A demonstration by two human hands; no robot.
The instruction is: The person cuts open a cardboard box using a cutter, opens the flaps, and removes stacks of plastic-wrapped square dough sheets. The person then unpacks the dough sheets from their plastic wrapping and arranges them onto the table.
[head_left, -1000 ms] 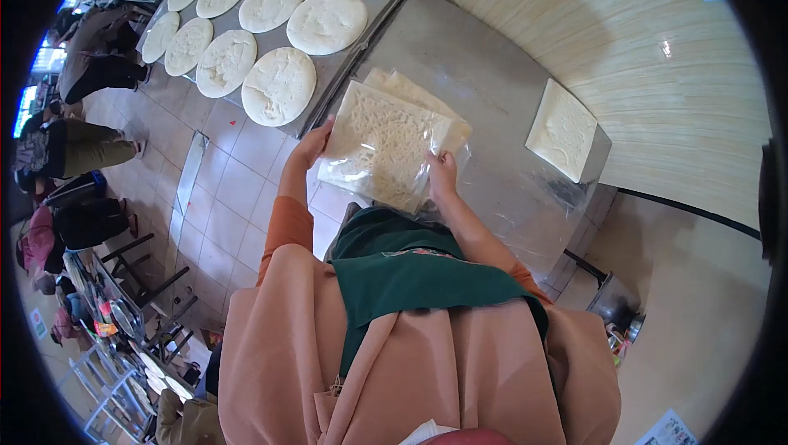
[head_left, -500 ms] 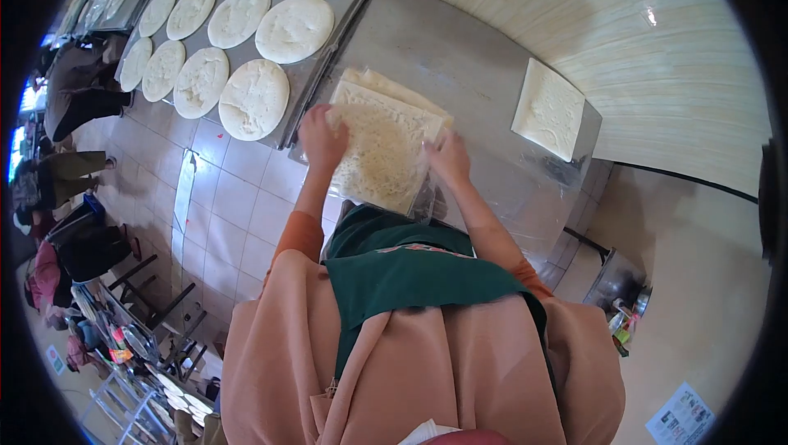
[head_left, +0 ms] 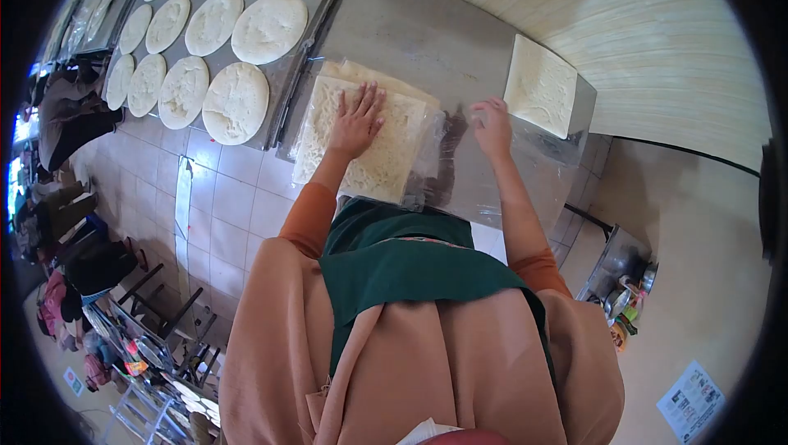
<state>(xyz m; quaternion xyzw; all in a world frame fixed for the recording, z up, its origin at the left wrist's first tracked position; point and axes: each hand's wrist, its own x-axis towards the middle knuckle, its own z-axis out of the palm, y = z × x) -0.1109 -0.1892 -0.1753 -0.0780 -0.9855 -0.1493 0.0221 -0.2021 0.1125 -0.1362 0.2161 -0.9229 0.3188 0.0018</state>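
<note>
Spread flat, my left hand [head_left: 357, 123] rests on top of a stack of square flat breads [head_left: 392, 145] in clear plastic wrap near the front edge of the metal table. My right hand [head_left: 492, 126] is raised over the table to the right of the stack, with its fingers curled; whether they hold anything is too small to tell. Loose clear plastic lies beside the stack. Another square flat bread [head_left: 542, 86] lies farther right, by the wall, apart from my right hand.
A tray [head_left: 273, 84] of round flat breads [head_left: 235, 103] adjoins the metal table [head_left: 410, 26] on the left. People [head_left: 70, 108] stand at the far left, with a cluttered table below them. Metal pots [head_left: 617, 301] are at the lower right.
My left hand moved from the stack's left edge onto its top. The stack was lowered onto the table. My right hand let go of its right side and moved right.
</note>
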